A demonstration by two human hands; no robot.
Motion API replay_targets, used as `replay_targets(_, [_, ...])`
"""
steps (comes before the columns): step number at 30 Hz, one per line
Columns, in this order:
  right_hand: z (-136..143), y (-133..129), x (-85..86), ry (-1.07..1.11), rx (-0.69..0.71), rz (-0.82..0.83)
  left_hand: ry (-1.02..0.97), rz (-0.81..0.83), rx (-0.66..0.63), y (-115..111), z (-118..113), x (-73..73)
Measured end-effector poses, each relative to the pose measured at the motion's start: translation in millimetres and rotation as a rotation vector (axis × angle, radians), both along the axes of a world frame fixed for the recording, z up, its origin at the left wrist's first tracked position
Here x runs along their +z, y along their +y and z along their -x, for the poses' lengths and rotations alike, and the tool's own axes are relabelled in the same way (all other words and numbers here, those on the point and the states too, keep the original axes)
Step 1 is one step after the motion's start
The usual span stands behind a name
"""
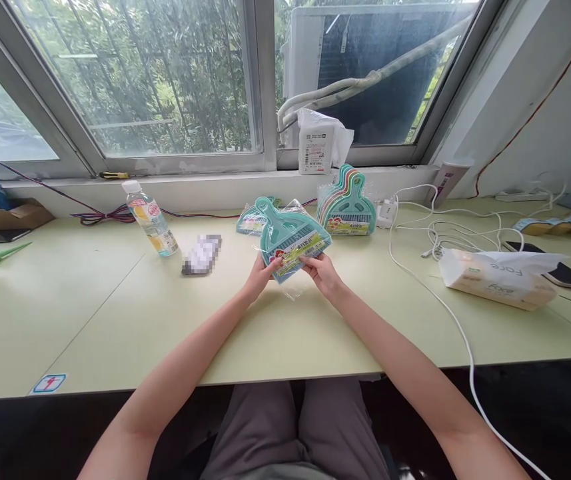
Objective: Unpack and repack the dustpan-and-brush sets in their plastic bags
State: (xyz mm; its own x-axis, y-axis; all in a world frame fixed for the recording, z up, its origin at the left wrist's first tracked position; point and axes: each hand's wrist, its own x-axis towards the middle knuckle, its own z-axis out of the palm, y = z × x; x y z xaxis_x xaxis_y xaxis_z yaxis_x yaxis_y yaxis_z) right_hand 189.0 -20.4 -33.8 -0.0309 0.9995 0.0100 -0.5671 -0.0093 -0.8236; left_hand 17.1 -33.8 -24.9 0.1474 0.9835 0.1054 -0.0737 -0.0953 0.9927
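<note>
A teal dustpan-and-brush set [292, 241] in clear plastic, with a yellow label, is held tilted above the table. My left hand [260, 275] grips its lower left edge, thumb on the front. On the lower right side, my right hand [324, 273] pinches the same set, thumb on the label. Behind it, another packaged set [251, 221] lies on the table, partly hidden. A row of upright sets [350, 212], teal with pink and other colours behind, stands farther back to the right.
Left of my hands are a drink bottle [151, 220] and a blurred item [202, 255]. To the right lie white cables [440, 230], a tissue pack [500, 277] and a dark phone [565, 272]. A white package [316, 148] sits on the windowsill.
</note>
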Motion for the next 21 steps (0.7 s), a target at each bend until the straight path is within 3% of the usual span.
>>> replay_targets(8, [-1.6,3.7,-3.3,-0.024,-0.009,-0.028,-0.031,-0.008,-0.123,-3.7,0.0,4.1])
replay_targets(21, [0.8,5.4,-1.9,-0.013,-0.008,-0.02,-0.121,0.049,-0.143,-3.1,2.4,5.2])
